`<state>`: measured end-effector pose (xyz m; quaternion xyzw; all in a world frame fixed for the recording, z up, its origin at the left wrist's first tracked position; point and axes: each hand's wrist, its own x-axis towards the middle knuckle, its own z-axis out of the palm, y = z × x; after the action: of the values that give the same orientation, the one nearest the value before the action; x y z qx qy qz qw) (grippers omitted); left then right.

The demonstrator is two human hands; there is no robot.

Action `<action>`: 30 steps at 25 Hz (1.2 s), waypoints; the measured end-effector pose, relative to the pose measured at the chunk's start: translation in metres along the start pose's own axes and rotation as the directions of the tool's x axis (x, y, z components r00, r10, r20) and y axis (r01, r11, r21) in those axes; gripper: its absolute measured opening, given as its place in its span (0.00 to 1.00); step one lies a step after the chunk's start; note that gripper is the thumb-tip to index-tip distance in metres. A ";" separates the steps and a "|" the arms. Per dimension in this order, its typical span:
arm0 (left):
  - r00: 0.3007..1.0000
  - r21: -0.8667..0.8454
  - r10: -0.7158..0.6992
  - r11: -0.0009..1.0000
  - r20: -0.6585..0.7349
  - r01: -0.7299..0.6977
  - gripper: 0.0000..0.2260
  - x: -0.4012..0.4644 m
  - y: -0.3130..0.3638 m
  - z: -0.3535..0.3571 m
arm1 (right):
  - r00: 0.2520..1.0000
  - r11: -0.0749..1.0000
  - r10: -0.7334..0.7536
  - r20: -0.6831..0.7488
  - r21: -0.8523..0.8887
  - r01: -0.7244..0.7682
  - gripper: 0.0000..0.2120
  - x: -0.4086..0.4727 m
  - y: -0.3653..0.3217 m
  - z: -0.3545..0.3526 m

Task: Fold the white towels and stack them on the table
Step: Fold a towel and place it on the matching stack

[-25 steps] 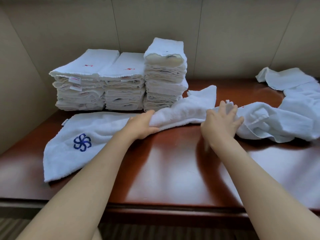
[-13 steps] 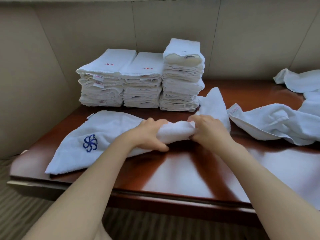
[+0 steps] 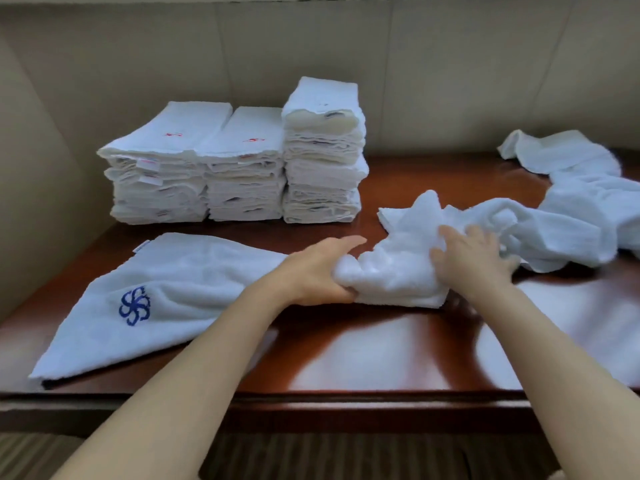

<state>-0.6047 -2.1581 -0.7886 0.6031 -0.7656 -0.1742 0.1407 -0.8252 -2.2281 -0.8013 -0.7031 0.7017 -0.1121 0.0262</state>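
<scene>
A glossy reddish-brown wooden table point(image 3: 346, 355) stands against beige panelled walls point(image 3: 450, 74), above striped carpet point(image 3: 311, 459).

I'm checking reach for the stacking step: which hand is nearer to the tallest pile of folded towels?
Left. The left hand grips the bunched towel just in front of the tallest pile; the right hand rests on the towel farther right.

Soft, dimmish light w/ big white glare on the glossy tabletop point(image 3: 363, 348), right hand point(image 3: 474, 258) motion-blurred, wide-angle bend at edges, faint shadows under arms.
</scene>
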 end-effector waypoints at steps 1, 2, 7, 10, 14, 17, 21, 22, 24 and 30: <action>0.999 0.038 0.046 0.998 -0.008 -0.046 0.34 0.011 0.013 0.010 | 0.996 0.995 0.068 0.057 0.073 -0.072 0.15 0.005 0.017 0.002; 0.998 0.097 0.065 0.993 -0.009 -0.064 0.31 0.024 0.025 0.019 | 0.995 0.991 0.071 0.074 0.112 -0.079 0.16 0.012 0.033 0.005; 0.993 0.239 0.105 0.967 -0.058 -0.088 0.21 0.111 0.064 0.048 | 0.998 0.995 -0.007 0.058 0.099 0.001 0.21 0.077 0.089 0.019; 0.992 0.239 0.100 0.968 -0.076 -0.079 0.20 0.150 0.076 0.064 | 0.996 0.997 -0.001 0.093 0.082 -0.007 0.27 0.120 0.106 0.025; 0.991 0.190 0.059 0.981 -0.119 -0.036 0.20 0.179 0.082 0.071 | 0.995 0.996 0.018 0.093 0.091 -0.026 0.22 0.158 0.110 0.017; 0.990 0.187 0.027 0.982 -0.139 -0.001 0.20 0.187 0.082 0.071 | 0.993 0.976 0.053 0.107 0.203 -0.074 0.18 0.168 0.108 0.019; 0.990 0.122 -0.048 0.990 -0.136 0.065 0.23 0.170 0.085 0.067 | 0.994 0.979 0.063 -0.085 0.198 -0.046 0.21 0.124 0.089 0.006; 0.993 0.074 -0.064 0.995 -0.100 0.071 0.24 0.161 0.086 0.063 | 0.985 0.982 -0.021 -0.169 0.180 0.052 0.23 0.107 0.080 0.001; 0.999 -0.116 -0.031 0.993 0.035 0.035 0.23 0.134 0.084 0.050 | 0.928 0.935 -0.344 -0.142 0.035 0.352 0.23 0.072 0.060 -0.003; 0.894 -0.112 -0.041 0.988 0.447 0.102 0.22 0.023 0.009 -0.021 | 0.837 0.864 -0.463 0.292 -0.060 0.499 0.32 -0.024 -0.005 -0.036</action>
<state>-0.6088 -2.1804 -0.7660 0.5646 -0.7416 -0.3623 -0.0039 -0.8273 -2.2004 -0.7686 -0.8657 0.4977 0.0284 0.0447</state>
